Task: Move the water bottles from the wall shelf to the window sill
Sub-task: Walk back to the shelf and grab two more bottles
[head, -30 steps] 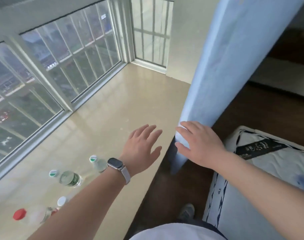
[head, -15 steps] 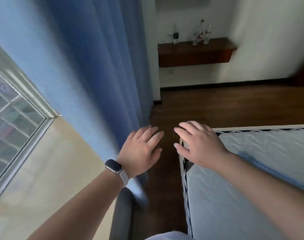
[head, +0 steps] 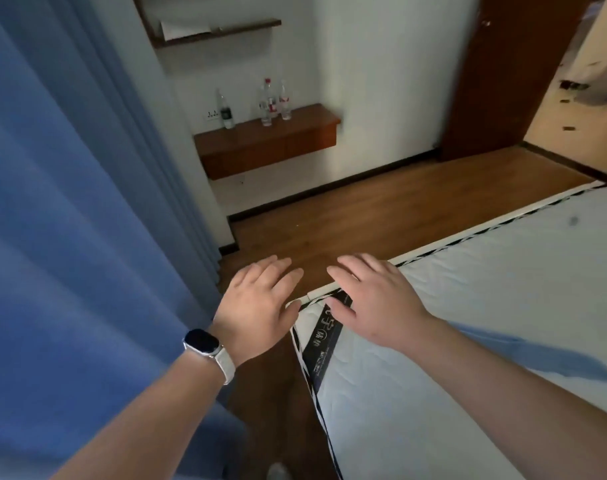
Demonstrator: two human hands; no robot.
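Observation:
Across the room a brown wall shelf (head: 295, 138) carries three clear water bottles. One with a dark label (head: 226, 112) stands at its left. Two with red-and-white labels (head: 268, 103) (head: 284, 100) stand side by side near the middle. My left hand (head: 260, 306), with a watch on the wrist, and my right hand (head: 371, 299) hover side by side low in the view, fingers straight and spread, holding nothing. Both are far from the shelf. The window sill is out of view.
A blue curtain (head: 70, 237) fills the left side. A white mattress (head: 485, 323) with a black-striped edge takes up the right, its corner under my right hand. A strip of wooden floor (head: 364, 216) runs between them toward the shelf. A dark door (head: 509, 71) stands at right.
The view has swung from the window sill, where several bottles stood, past the curtain to the room. The wall shelf is nearer and more central now. Both hands stay empty and spread.

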